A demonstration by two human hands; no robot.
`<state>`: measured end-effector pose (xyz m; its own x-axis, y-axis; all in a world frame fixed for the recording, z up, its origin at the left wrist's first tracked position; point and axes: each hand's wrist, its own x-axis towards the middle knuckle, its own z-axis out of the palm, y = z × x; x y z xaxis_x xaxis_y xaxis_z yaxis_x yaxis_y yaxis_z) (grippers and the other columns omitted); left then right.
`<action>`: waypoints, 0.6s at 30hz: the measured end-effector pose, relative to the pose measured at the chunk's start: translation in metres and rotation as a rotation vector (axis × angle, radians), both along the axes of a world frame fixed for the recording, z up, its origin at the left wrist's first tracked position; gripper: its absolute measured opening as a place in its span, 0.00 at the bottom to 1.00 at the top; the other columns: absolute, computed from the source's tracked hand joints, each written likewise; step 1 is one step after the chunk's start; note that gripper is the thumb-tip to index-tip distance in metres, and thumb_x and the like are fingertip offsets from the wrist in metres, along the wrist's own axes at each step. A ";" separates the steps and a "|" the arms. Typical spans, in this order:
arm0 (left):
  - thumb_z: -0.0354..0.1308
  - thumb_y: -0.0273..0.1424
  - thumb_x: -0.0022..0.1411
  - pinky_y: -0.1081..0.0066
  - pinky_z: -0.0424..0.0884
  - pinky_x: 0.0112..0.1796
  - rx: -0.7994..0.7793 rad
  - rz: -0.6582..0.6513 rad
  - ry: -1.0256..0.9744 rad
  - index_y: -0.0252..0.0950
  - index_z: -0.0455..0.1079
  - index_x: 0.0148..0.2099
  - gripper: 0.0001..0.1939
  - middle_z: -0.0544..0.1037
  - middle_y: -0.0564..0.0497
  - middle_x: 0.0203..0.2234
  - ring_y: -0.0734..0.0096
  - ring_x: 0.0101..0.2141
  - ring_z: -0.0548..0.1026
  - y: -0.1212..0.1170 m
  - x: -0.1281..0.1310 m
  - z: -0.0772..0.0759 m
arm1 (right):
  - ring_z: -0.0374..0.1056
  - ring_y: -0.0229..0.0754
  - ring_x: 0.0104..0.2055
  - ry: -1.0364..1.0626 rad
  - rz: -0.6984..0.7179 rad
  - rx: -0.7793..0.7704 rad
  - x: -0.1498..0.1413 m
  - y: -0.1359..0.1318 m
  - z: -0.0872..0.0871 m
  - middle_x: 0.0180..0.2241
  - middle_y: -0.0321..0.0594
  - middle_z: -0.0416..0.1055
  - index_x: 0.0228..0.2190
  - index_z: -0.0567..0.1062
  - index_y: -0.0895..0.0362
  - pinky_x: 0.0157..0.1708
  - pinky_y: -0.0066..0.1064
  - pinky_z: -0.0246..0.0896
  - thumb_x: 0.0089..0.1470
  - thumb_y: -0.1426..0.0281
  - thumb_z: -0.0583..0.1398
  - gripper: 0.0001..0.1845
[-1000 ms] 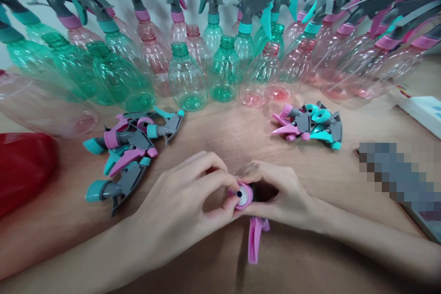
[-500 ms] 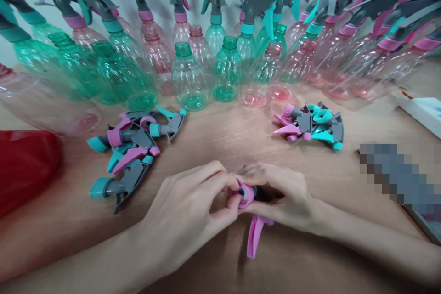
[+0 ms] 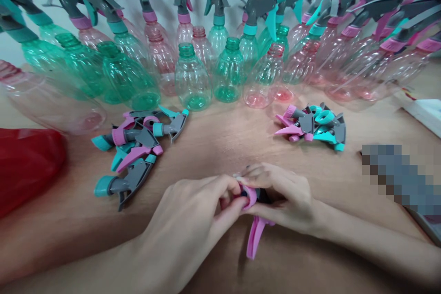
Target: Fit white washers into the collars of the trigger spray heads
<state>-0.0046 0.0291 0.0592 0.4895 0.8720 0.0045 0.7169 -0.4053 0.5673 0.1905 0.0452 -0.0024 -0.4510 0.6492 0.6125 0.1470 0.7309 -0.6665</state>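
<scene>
My right hand [image 3: 282, 195] is wrapped round a spray trigger head [image 3: 255, 238], whose pink lever points down toward me. Its pink collar [image 3: 252, 196] faces left, open end outward. The fingertips and thumb of my left hand [image 3: 196, 211] are closed together at that collar and reach into its mouth. Whether they pinch a small part inside is hidden. Most of the grey body is covered by my right hand. To the left lies a pile of pink, teal and grey trigger heads [image 3: 138, 138]; a smaller pile of trigger heads [image 3: 305, 125] is at the right.
Along the back stand several green and pink bottles, some open-necked like the green bottle [image 3: 228, 73], others with sprayers fitted. A pink bottle [image 3: 51, 101] leans at the left beside a red bag [image 3: 29, 170]. A pixelated flat object [image 3: 399, 183] lies at the right.
My left fingers have moved slightly right and deeper into the collar's mouth. The right hand still holds the trigger head in about the same place. The whole view has shifted slightly.
</scene>
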 end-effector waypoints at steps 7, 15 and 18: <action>0.51 0.29 0.66 0.75 0.65 0.24 0.208 -0.215 -0.035 0.38 0.71 0.35 0.08 0.78 0.57 0.26 0.73 0.23 0.74 0.010 -0.003 0.002 | 0.75 0.43 0.38 0.008 -0.016 0.008 0.001 0.001 0.000 0.34 0.44 0.75 0.42 0.71 0.56 0.37 0.36 0.74 0.51 0.71 0.66 0.16; 0.55 0.36 0.63 0.78 0.56 0.19 -0.307 0.114 -0.009 0.38 0.69 0.27 0.12 0.69 0.62 0.14 0.79 0.16 0.67 0.001 0.004 0.003 | 0.74 0.46 0.43 -0.020 -0.038 0.161 -0.001 -0.004 0.001 0.35 0.47 0.76 0.45 0.70 0.62 0.42 0.39 0.74 0.54 0.75 0.63 0.16; 0.53 0.39 0.64 0.78 0.57 0.19 -0.436 0.148 -0.060 0.39 0.70 0.29 0.13 0.67 0.63 0.12 0.79 0.15 0.66 -0.003 0.005 0.004 | 0.74 0.47 0.44 -0.031 -0.042 0.203 -0.001 -0.005 0.002 0.34 0.48 0.76 0.46 0.70 0.63 0.41 0.40 0.75 0.55 0.75 0.62 0.16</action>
<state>0.0005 0.0263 0.0631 0.3698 0.8593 -0.3532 0.7097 -0.0159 0.7043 0.1894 0.0402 -0.0005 -0.4469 0.5322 0.7191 0.1986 0.8428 -0.5003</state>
